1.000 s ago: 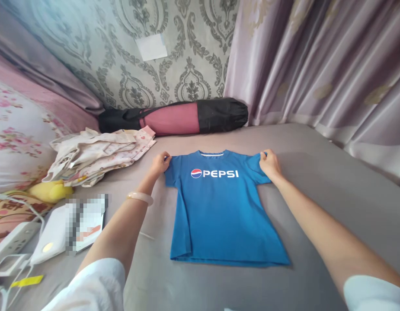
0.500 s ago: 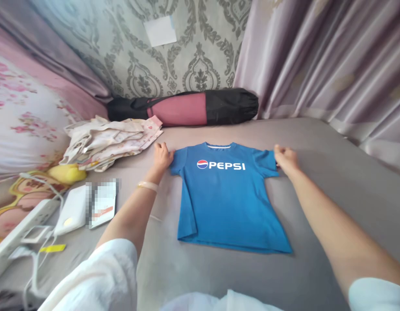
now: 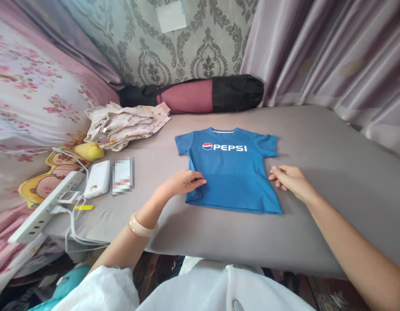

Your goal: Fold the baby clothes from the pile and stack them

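Note:
A blue short-sleeved T-shirt (image 3: 232,177) with a white PEPSI print lies face up on the grey bed sheet, its neckline away from me. My left hand (image 3: 186,181) reaches over the shirt's lower left side. Its fingers are stretched out over the fabric, and the side edge there looks slightly folded in. Whether the fingertips press on the cloth I cannot tell. Just off the shirt's right side is my right hand (image 3: 290,179), its fingers loosely bent and slightly apart, with nothing in them.
Folded pale clothes (image 3: 128,125) lie at the back left, before a rolled black-and-pink bag (image 3: 190,96) along the wall. Left on the bed are a yellow plush toy (image 3: 89,151), a white power bank (image 3: 97,179), a phone (image 3: 123,175) and a power strip (image 3: 47,211) with cables.
Both hands have left the sleeves and come down toward me along the shirt's sides. The left sleeve and right sleeve now lie free. The view has tilted down, showing the bed's near edge.

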Demonstrator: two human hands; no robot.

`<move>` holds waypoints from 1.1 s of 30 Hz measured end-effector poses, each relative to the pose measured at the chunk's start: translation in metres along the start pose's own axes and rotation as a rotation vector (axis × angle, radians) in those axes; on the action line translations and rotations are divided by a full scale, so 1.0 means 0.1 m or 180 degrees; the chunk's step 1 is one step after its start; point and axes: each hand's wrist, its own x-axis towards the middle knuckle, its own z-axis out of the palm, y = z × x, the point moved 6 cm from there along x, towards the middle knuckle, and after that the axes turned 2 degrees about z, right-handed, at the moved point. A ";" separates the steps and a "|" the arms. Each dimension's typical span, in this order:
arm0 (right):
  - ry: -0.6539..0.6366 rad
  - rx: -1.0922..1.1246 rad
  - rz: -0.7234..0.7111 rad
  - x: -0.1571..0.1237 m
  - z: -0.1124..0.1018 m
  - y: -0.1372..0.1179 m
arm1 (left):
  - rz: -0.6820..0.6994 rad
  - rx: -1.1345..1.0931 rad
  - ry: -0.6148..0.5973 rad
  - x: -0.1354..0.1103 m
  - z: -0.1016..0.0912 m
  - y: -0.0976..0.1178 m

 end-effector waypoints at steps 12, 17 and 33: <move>0.0154 -0.0256 -0.0356 -0.54 0.03 0.07 | -0.1028 -0.0474 0.1007 -0.46 -0.08 -0.21; 0.0354 -0.0715 -0.0517 -0.81 0.03 -0.06 | -0.1413 -0.1532 0.1316 -0.65 -0.01 -0.45; 0.0287 -0.1126 -0.0687 -1.05 -0.03 0.01 | -0.2006 -0.2321 0.1322 -0.86 0.07 -0.56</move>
